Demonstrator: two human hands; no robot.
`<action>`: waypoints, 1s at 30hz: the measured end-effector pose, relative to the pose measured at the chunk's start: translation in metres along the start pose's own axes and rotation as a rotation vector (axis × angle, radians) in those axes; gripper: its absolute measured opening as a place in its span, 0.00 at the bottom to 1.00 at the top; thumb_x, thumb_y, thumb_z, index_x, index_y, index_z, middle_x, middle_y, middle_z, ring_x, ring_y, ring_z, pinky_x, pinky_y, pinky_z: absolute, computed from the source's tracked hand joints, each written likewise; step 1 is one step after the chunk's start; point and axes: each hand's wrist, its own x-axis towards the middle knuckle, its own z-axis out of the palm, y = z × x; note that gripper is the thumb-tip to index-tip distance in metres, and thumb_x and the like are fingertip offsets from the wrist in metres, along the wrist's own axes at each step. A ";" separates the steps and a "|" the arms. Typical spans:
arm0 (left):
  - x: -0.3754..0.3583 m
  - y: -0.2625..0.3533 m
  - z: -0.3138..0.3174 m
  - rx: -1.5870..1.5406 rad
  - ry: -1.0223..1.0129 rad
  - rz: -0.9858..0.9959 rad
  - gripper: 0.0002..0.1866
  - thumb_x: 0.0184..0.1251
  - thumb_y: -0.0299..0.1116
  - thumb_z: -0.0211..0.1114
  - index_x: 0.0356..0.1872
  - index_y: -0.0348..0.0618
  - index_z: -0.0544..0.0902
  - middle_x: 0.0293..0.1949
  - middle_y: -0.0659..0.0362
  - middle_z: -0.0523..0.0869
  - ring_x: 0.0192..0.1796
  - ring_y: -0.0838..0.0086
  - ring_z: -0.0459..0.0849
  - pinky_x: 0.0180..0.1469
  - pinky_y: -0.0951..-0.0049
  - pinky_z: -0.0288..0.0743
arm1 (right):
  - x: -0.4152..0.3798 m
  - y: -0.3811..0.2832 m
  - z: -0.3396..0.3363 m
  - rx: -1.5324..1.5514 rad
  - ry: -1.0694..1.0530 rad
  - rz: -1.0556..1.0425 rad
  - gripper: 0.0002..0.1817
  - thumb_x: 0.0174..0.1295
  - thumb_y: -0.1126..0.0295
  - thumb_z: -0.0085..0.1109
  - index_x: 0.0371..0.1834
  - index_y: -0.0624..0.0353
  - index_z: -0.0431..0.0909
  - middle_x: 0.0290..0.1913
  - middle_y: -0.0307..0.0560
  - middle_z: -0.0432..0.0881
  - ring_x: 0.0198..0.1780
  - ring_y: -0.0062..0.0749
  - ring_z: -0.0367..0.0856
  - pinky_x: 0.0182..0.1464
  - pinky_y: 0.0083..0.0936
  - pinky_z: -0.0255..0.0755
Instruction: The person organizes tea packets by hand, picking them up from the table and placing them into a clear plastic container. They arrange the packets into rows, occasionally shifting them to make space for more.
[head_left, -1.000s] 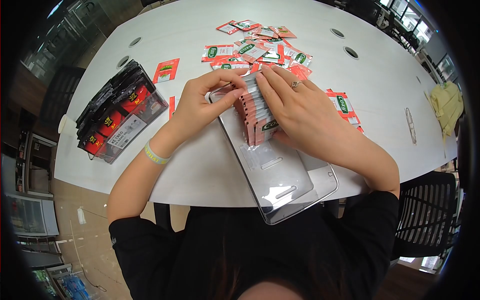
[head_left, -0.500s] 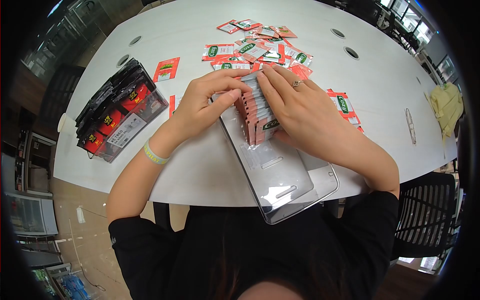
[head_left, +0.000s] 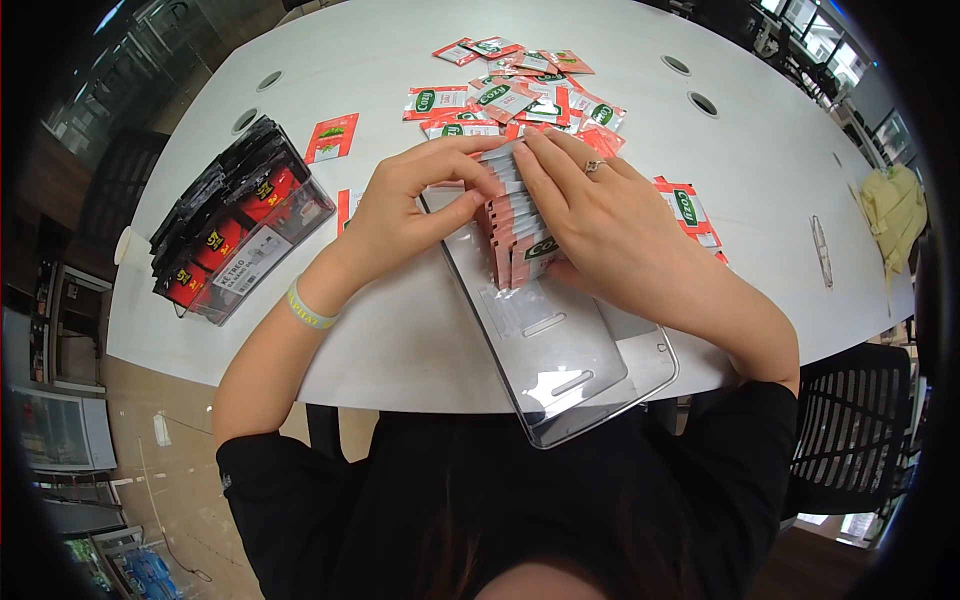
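A tight row of red-and-silver tea sachets (head_left: 515, 235) stands between my hands over a clear plastic holder (head_left: 545, 350). My right hand (head_left: 615, 215) lies along the right side of the row, its fingers stretched over the far end and its thumb near the "Cozy" label, gripping the sachets. On the left side, my left hand (head_left: 415, 200) presses its curved fingers and thumb against the far part of the row. My palms hide some of the sachets and the upper end of the holder.
Loose Cozy sachets (head_left: 505, 100) lie in a heap beyond my hands, with one single sachet (head_left: 332, 138) left of them. A clear box of black-and-red coffee packets (head_left: 235, 235) stands at left. A pen (head_left: 821, 252) and a yellow-green cloth bag (head_left: 893, 215) are at right.
My left thumb and fingers have shifted slightly at the row's left side, the thumb moving a little down. My right hand, the sachets and the holder look unmoved.
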 end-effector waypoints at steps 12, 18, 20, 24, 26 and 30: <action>0.000 0.001 0.000 0.053 -0.017 0.009 0.09 0.64 0.31 0.65 0.41 0.38 0.87 0.58 0.49 0.82 0.51 0.68 0.86 0.56 0.70 0.77 | 0.000 0.000 -0.001 -0.001 -0.010 0.000 0.39 0.44 0.73 0.65 0.62 0.82 0.66 0.63 0.71 0.70 0.60 0.50 0.76 0.45 0.32 0.75; 0.000 -0.002 0.000 0.077 -0.008 0.010 0.09 0.65 0.31 0.65 0.41 0.38 0.87 0.59 0.49 0.82 0.52 0.68 0.86 0.58 0.70 0.76 | 0.000 0.001 -0.001 -0.001 -0.013 -0.004 0.39 0.44 0.73 0.65 0.62 0.82 0.66 0.63 0.71 0.70 0.59 0.50 0.76 0.45 0.32 0.75; 0.000 -0.001 -0.001 0.014 -0.006 -0.040 0.09 0.64 0.32 0.66 0.41 0.39 0.87 0.59 0.49 0.83 0.52 0.67 0.85 0.58 0.70 0.76 | 0.000 0.001 -0.001 -0.005 -0.016 -0.005 0.39 0.44 0.73 0.65 0.62 0.82 0.66 0.63 0.71 0.70 0.59 0.50 0.76 0.45 0.32 0.75; 0.000 -0.002 0.000 0.037 0.000 -0.020 0.09 0.62 0.30 0.67 0.41 0.40 0.87 0.58 0.49 0.83 0.52 0.68 0.86 0.59 0.70 0.76 | 0.000 0.001 -0.001 0.001 -0.012 -0.003 0.39 0.43 0.73 0.65 0.62 0.82 0.66 0.63 0.71 0.70 0.59 0.50 0.76 0.45 0.33 0.75; 0.000 0.005 0.001 0.037 0.000 -0.067 0.09 0.59 0.29 0.67 0.40 0.39 0.87 0.58 0.49 0.83 0.53 0.68 0.85 0.59 0.70 0.76 | 0.000 0.001 -0.001 0.000 -0.018 -0.001 0.39 0.43 0.73 0.65 0.62 0.82 0.66 0.63 0.71 0.70 0.59 0.50 0.77 0.45 0.33 0.75; 0.000 0.007 0.003 0.027 0.011 -0.097 0.09 0.58 0.28 0.67 0.39 0.39 0.87 0.58 0.49 0.83 0.56 0.67 0.84 0.59 0.70 0.75 | 0.000 0.001 -0.001 0.008 -0.013 -0.006 0.39 0.44 0.73 0.65 0.61 0.82 0.66 0.63 0.71 0.70 0.59 0.50 0.77 0.45 0.33 0.75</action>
